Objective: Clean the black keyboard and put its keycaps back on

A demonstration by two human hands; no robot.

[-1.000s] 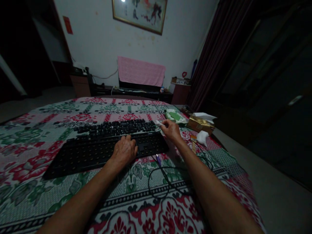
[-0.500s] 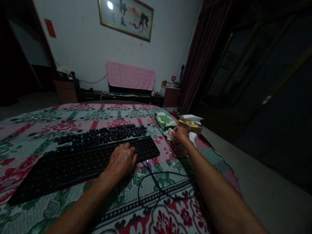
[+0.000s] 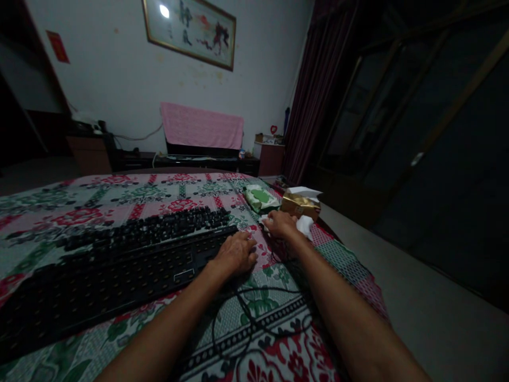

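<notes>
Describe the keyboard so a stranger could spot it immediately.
Find the flower-patterned cloth spread across the lower view. Across its left side lie two long black shapes; the keyboard is the nearer, its right end by the left hand. Unlike the loose keycaps beyond it, it is one flat slab dotted with small yellowish spots.

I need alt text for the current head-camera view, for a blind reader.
Bare left hand lies over the right end of a long black keyboard base; bare right hand touches crumpled white tissue. Loose black keycaps lie behind the base.
</notes>
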